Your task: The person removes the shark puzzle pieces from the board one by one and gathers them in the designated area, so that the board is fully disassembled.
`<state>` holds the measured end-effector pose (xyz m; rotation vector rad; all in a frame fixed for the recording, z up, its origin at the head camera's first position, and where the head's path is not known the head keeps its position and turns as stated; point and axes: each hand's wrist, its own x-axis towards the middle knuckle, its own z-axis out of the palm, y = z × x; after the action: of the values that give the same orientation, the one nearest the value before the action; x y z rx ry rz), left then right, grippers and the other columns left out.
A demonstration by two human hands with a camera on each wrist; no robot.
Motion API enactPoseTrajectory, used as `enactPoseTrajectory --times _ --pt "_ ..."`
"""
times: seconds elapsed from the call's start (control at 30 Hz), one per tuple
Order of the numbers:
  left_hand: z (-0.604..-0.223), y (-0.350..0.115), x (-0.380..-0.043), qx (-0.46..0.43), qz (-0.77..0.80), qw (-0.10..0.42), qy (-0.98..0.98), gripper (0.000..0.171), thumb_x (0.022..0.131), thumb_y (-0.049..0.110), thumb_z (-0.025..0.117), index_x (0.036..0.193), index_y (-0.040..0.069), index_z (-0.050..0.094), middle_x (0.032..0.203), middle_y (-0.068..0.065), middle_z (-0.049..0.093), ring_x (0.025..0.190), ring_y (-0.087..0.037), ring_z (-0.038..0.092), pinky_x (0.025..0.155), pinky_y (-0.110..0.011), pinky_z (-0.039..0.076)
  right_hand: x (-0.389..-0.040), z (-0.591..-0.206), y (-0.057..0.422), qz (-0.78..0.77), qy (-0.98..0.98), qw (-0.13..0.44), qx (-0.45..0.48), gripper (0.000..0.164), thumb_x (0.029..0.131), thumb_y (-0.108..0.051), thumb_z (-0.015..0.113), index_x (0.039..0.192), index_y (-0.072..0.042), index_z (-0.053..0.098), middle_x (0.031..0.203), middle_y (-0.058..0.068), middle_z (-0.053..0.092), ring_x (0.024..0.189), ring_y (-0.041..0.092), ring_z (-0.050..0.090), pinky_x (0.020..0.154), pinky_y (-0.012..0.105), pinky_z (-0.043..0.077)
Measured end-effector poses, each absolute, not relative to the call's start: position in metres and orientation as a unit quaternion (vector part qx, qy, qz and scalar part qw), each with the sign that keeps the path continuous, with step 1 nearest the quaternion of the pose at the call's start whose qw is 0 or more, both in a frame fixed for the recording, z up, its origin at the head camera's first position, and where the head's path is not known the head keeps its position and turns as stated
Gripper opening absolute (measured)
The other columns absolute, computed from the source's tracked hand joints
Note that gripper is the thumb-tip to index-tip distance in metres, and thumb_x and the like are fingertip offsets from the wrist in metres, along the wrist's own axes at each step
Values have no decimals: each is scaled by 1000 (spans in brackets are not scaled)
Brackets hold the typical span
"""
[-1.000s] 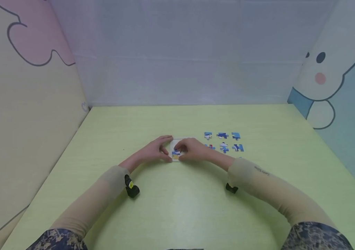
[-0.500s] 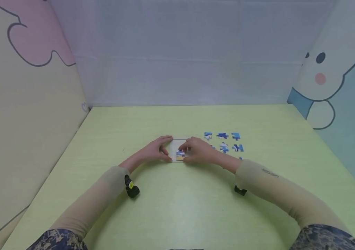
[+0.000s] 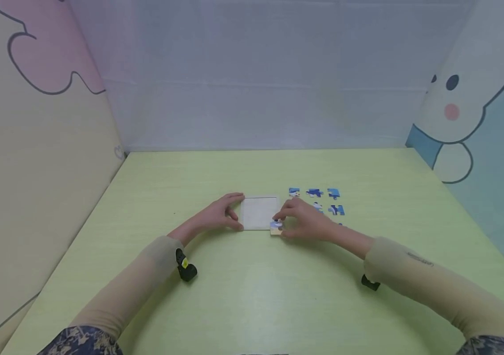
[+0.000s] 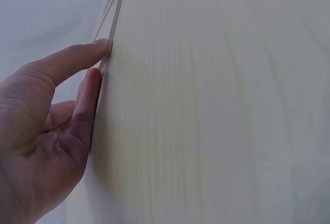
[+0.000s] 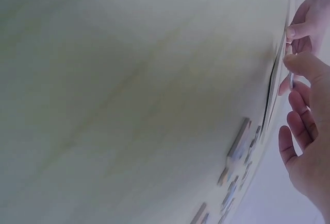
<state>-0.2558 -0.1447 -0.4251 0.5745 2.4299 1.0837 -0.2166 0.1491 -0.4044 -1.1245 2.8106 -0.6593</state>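
Note:
A white square puzzle tray (image 3: 258, 213) lies flat on the table. My left hand (image 3: 217, 213) holds its left side, thumb at the near corner and a finger at the far one. In the left wrist view, the thumb and fingers of the left hand (image 4: 46, 126) touch the tray's edge (image 4: 116, 20). My right hand (image 3: 305, 220) pinches a jigsaw piece (image 3: 276, 229), blue and white above and sandy yellow below. That piece is over the tray's near right corner and partly overhangs its front edge. Much of it is hidden in the right wrist view, where the right hand (image 5: 312, 131) shows large.
Several loose blue and white jigsaw pieces (image 3: 333, 193) lie in rows to the right of the tray, some partly hidden behind my right hand. The pale table (image 3: 181, 172) meets a white cloth (image 3: 256, 98) at the back and cartoon-printed panels on both sides.
My right hand has moved right with the jigsaw piece, from the tray's left part to its near right corner. More of the tray's white floor shows. The left hand stays at the left edge.

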Motion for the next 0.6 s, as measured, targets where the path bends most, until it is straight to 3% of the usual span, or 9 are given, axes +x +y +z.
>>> enactPoseTrajectory --times 0.37,0.6 --pt "-425 -145 -256 211 390 205 873 92 80 19 82 156 14 30 164 -3 23 101 -14 64 89 -26 49 -205 -412 177 -189 918 14 -348 37 77 -24 82 112 -17 75 105 -2 68 105 19 57 91 39 51" --pt "-425 -145 -255 210 390 208 872 92 80 20 82 156 15 30 165 -2 21 101 -14 63 88 -27 48 -203 -414 193 -195 919 22 -343 37 77 -24 82 112 -16 75 100 -2 65 94 14 52 85 35 47"
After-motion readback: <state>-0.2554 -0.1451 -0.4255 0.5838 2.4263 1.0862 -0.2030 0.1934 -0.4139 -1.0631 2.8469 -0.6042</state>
